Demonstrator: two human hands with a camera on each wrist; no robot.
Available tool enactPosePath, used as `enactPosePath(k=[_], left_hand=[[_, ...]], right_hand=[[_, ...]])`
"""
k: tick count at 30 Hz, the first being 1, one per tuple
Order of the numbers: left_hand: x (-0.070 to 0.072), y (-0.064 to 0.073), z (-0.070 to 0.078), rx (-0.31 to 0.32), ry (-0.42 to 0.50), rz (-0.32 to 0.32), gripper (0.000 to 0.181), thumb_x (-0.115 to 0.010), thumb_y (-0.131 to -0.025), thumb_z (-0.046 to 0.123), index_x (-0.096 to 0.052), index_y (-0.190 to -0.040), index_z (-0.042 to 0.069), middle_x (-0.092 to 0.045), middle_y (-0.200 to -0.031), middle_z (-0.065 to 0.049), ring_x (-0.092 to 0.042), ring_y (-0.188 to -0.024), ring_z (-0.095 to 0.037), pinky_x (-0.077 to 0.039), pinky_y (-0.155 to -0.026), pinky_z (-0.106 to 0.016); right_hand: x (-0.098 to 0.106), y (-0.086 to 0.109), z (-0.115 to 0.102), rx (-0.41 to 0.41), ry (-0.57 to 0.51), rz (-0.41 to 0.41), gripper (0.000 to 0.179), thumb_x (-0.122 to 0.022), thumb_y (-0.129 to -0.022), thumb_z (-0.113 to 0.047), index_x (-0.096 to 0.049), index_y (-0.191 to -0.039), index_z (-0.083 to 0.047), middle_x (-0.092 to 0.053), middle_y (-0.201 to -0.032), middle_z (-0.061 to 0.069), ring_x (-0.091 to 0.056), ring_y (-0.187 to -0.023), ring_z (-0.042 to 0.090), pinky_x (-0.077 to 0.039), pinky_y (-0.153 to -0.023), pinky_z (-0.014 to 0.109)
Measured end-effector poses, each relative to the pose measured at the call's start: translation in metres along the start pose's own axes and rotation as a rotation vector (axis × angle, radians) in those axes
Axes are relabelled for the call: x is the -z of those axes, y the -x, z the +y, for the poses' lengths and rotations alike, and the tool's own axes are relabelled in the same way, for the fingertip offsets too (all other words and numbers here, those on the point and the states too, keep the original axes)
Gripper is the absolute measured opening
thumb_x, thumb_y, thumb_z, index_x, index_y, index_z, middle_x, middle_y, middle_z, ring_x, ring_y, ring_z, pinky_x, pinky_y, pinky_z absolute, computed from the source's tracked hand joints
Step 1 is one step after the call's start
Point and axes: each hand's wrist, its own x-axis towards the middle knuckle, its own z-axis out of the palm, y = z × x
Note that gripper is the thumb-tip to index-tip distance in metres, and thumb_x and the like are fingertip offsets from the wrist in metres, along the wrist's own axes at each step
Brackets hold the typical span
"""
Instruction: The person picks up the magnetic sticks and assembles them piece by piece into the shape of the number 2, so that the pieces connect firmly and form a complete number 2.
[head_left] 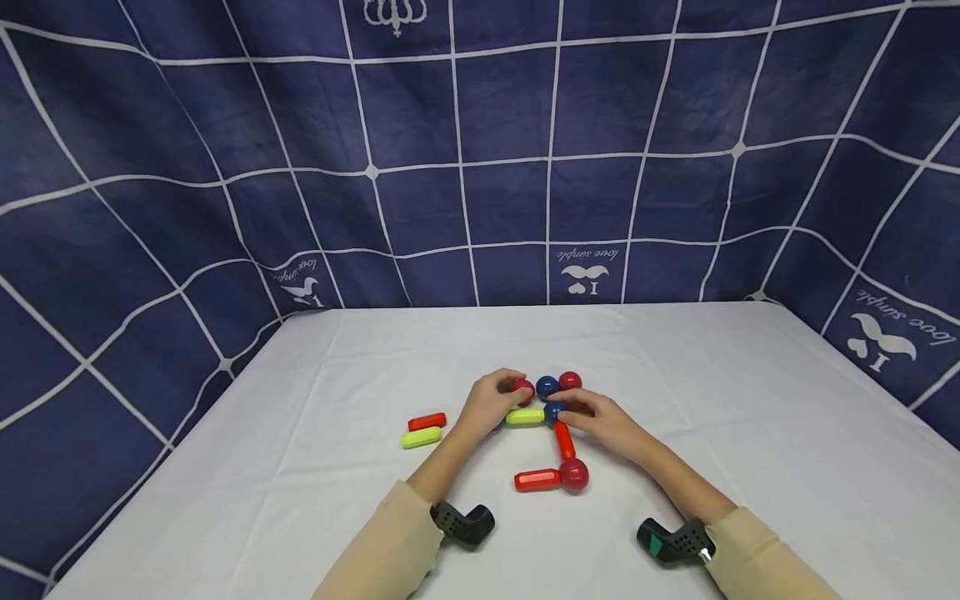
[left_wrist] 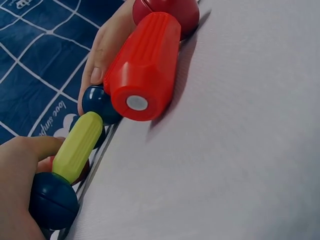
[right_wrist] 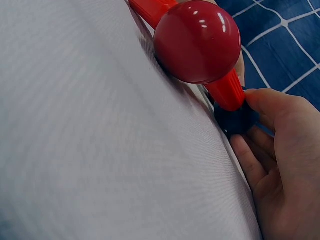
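Note:
In the head view my left hand [head_left: 487,406] curls its fingers and thumb around a red ball [head_left: 523,391]. A yellow-green rod [head_left: 525,417] lies just below that ball, joining two blue balls. The left one [left_wrist: 54,201] sits beside my left palm and is mostly hidden from the head view. My right hand [head_left: 603,423] pinches the right blue ball [head_left: 554,412] between thumb and fingers, also seen in the right wrist view. From this ball a red rod [head_left: 565,441] runs to a larger-looking red ball [head_left: 573,476], with another red rod [head_left: 537,480] pointing left.
A loose blue ball [head_left: 547,387] and a red ball [head_left: 570,381] sit just beyond my hands. To the left lie a red rod [head_left: 427,422] and a yellow-green rod [head_left: 422,437]. A white cloth [head_left: 345,517] covers the table; a navy checked curtain [head_left: 502,204] hangs behind.

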Motion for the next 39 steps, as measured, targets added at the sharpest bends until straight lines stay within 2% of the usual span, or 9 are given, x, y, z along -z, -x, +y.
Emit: enactPosePath(k=[7, 10, 13, 16, 20, 24, 28, 34, 39], left_hand=[[0.000, 0.002, 0.005, -0.014, 0.082, 0.145, 0.035, -0.068, -0.093, 0.020, -0.067, -0.122, 0.001, -0.069, -0.109, -0.017, -0.061, -0.101, -0.028, -0.052, -0.091, -0.037], [0.002, 0.004, 0.009, -0.063, 0.074, 0.193, 0.035, -0.069, -0.092, 0.019, -0.066, -0.122, 0.001, -0.067, -0.104, -0.016, -0.057, -0.097, -0.028, -0.046, -0.081, -0.029], [0.004, 0.012, 0.013, -0.127, 0.044, 0.193, 0.036, -0.069, -0.092, 0.020, -0.066, -0.123, 0.002, -0.062, -0.102, -0.015, -0.052, -0.091, -0.026, -0.039, -0.072, -0.023], [0.006, 0.025, 0.017, -0.173, 0.035, 0.150, 0.037, -0.068, -0.093, 0.021, -0.065, -0.125, 0.003, -0.059, -0.104, -0.013, -0.050, -0.088, -0.023, -0.038, -0.069, -0.020], [0.014, 0.047, 0.019, -0.185, 0.038, 0.089, 0.034, -0.067, -0.094, 0.021, -0.066, -0.123, 0.003, -0.058, -0.107, -0.012, -0.049, -0.084, -0.019, -0.040, -0.068, -0.018], [0.024, 0.068, 0.014, -0.145, 0.032, 0.035, 0.027, -0.068, -0.092, 0.018, -0.068, -0.117, 0.006, -0.059, -0.107, -0.009, -0.048, -0.082, -0.014, -0.041, -0.068, -0.017], [0.033, 0.083, 0.006, -0.104, 0.028, -0.082, 0.024, -0.070, -0.091, 0.017, -0.069, -0.113, 0.009, -0.059, -0.103, -0.006, -0.048, -0.079, -0.010, -0.041, -0.067, -0.017], [0.042, 0.093, -0.003, -0.131, 0.060, -0.283, 0.027, -0.070, -0.089, 0.017, -0.068, -0.114, 0.007, -0.056, -0.100, -0.007, -0.048, -0.081, -0.009, -0.040, -0.068, -0.018], [0.043, 0.093, -0.005, -0.146, 0.057, -0.371, 0.026, -0.072, -0.087, 0.017, -0.067, -0.110, 0.008, -0.057, -0.098, -0.004, -0.049, -0.086, -0.006, -0.043, -0.073, -0.018]], right_hand=[[0.000, 0.001, 0.000, 0.000, -0.005, 0.003, 0.038, -0.059, -0.100, -0.019, -0.060, -0.133, -0.001, -0.058, -0.135, 0.023, -0.058, -0.118, 0.032, -0.051, -0.102, 0.048], [-0.001, 0.001, 0.000, -0.002, -0.006, 0.002, 0.038, -0.059, -0.100, -0.019, -0.060, -0.133, -0.002, -0.058, -0.135, 0.023, -0.057, -0.117, 0.031, -0.052, -0.101, 0.048], [-0.002, 0.001, 0.001, -0.002, -0.004, -0.002, 0.038, -0.059, -0.100, -0.019, -0.060, -0.133, -0.001, -0.058, -0.135, 0.023, -0.058, -0.116, 0.031, -0.052, -0.100, 0.047], [-0.003, 0.001, 0.001, -0.002, 0.001, -0.005, 0.038, -0.058, -0.100, -0.019, -0.060, -0.133, -0.001, -0.058, -0.135, 0.023, -0.059, -0.116, 0.031, -0.052, -0.100, 0.047], [-0.003, 0.001, 0.002, -0.011, 0.018, 0.007, 0.037, -0.058, -0.100, -0.020, -0.061, -0.133, -0.003, -0.059, -0.135, 0.022, -0.059, -0.116, 0.031, -0.052, -0.101, 0.047], [-0.001, 0.001, 0.002, -0.017, 0.028, 0.020, 0.036, -0.059, -0.099, -0.020, -0.061, -0.132, -0.004, -0.059, -0.134, 0.021, -0.058, -0.115, 0.030, -0.052, -0.100, 0.046], [0.000, 0.001, 0.003, -0.025, 0.021, 0.024, 0.036, -0.059, -0.099, -0.019, -0.061, -0.132, -0.004, -0.059, -0.133, 0.021, -0.058, -0.114, 0.029, -0.053, -0.099, 0.046], [-0.001, 0.001, 0.003, -0.006, 0.033, 0.025, 0.037, -0.060, -0.099, -0.019, -0.061, -0.132, -0.003, -0.058, -0.134, 0.023, -0.060, -0.115, 0.032, -0.053, -0.100, 0.047], [-0.002, 0.002, 0.003, 0.013, 0.059, 0.040, 0.036, -0.061, -0.098, -0.019, -0.062, -0.131, -0.003, -0.059, -0.134, 0.023, -0.062, -0.116, 0.035, -0.053, -0.099, 0.047]])
